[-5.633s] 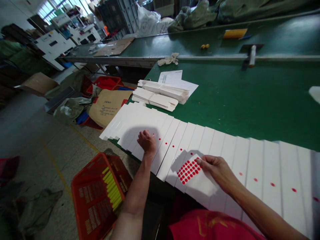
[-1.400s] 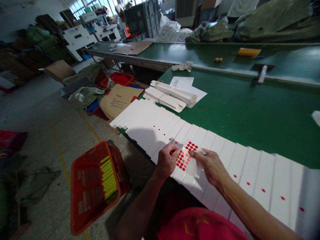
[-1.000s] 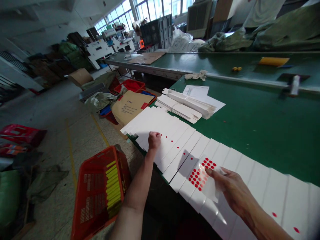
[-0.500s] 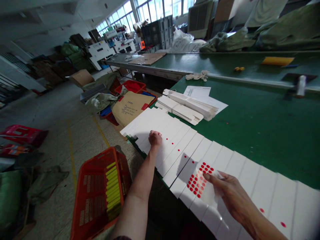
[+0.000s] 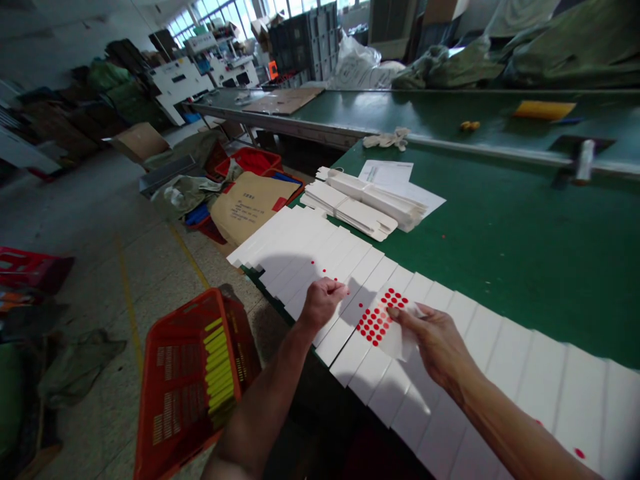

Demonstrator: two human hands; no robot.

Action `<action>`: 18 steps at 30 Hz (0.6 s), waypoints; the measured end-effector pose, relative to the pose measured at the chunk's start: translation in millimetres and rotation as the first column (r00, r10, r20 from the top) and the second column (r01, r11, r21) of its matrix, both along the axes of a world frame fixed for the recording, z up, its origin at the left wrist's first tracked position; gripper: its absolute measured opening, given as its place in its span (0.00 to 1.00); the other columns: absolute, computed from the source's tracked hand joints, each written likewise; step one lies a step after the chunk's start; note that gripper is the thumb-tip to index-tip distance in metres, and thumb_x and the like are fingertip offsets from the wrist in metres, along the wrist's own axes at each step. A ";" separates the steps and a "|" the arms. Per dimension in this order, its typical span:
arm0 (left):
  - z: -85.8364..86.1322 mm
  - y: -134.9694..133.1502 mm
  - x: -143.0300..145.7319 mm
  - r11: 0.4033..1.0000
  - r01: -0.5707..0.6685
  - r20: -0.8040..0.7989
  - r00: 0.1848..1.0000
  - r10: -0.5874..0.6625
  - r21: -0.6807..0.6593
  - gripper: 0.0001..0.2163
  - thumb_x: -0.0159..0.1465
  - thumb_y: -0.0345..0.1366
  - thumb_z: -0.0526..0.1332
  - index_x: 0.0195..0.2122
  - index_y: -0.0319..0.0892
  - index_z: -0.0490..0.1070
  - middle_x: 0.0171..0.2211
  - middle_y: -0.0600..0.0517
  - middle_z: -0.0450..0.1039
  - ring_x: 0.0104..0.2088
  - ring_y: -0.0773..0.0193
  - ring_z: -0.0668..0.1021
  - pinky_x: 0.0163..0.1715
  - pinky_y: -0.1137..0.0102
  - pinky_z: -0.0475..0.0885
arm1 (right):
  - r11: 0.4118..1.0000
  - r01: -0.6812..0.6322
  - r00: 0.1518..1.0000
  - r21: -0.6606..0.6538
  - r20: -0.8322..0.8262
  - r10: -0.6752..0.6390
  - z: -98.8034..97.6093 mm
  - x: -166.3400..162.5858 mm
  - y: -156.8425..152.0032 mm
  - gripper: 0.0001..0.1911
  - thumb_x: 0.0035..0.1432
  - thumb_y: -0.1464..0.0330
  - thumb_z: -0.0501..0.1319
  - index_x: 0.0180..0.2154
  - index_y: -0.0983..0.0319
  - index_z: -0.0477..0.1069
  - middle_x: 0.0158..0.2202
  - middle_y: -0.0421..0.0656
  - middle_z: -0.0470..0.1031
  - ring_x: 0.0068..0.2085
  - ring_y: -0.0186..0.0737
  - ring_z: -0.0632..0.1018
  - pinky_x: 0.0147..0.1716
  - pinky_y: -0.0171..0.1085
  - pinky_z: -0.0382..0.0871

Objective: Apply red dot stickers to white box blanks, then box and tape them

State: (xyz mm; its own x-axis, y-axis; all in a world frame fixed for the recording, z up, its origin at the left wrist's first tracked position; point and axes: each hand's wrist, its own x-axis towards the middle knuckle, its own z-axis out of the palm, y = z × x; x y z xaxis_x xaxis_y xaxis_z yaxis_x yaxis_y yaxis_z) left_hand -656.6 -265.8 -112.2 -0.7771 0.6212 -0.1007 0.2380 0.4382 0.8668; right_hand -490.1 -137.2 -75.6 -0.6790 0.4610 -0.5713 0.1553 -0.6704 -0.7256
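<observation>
A long row of overlapping flat white cards (image 5: 450, 360) lies along the near edge of the green table (image 5: 525, 240); some carry a small red dot. My right hand (image 5: 435, 337) holds a clear sheet of red dot stickers (image 5: 383, 317) just above the cards. My left hand (image 5: 323, 300) hovers beside the sheet's left edge with its fingers curled in a pinch; whether anything is between them is too small to see.
A stack of folded white cartons (image 5: 365, 203) and papers (image 5: 390, 175) lies further back on the table. A red basket (image 5: 193, 380) with yellow pieces stands on the floor at the left. Bags, crates and a brown parcel (image 5: 250, 203) crowd the floor beyond.
My left hand has come back from the far left cards to the sticker sheet. The right hand has kept hold of the sheet and lifted it slightly left.
</observation>
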 end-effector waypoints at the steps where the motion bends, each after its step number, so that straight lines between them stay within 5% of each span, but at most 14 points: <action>1: 3.9 -1.2 8.8 0.996 0.048 0.049 0.997 -0.052 0.073 0.09 0.59 0.38 0.61 0.30 0.41 0.79 0.29 0.52 0.76 0.34 0.65 0.76 0.36 0.72 0.69 | 1.000 0.008 1.000 0.003 -0.003 -0.008 0.5 -1.8 0.8 0.14 0.37 0.68 0.75 0.26 0.64 0.75 0.24 0.44 0.79 0.23 0.41 0.78 0.20 0.33 0.69; 5: 15.0 -1.4 27.4 0.983 0.090 0.134 0.985 -0.112 0.159 0.07 0.57 0.36 0.63 0.31 0.40 0.80 0.30 0.51 0.75 0.33 0.65 0.75 0.36 0.71 0.69 | 1.000 0.004 1.000 0.010 -0.010 -0.004 0.2 -6.2 1.9 0.15 0.37 0.67 0.75 0.28 0.64 0.75 0.25 0.44 0.79 0.23 0.41 0.78 0.19 0.34 0.69; 18: 14.5 3.2 28.5 0.993 0.046 0.233 0.970 -0.071 0.111 0.06 0.54 0.35 0.63 0.28 0.38 0.76 0.27 0.52 0.73 0.28 0.69 0.72 0.28 0.74 0.66 | 1.000 -0.009 1.000 0.023 -0.001 0.009 -5.0 -18.3 -1.8 0.15 0.38 0.66 0.74 0.29 0.65 0.76 0.25 0.45 0.80 0.21 0.41 0.77 0.18 0.34 0.69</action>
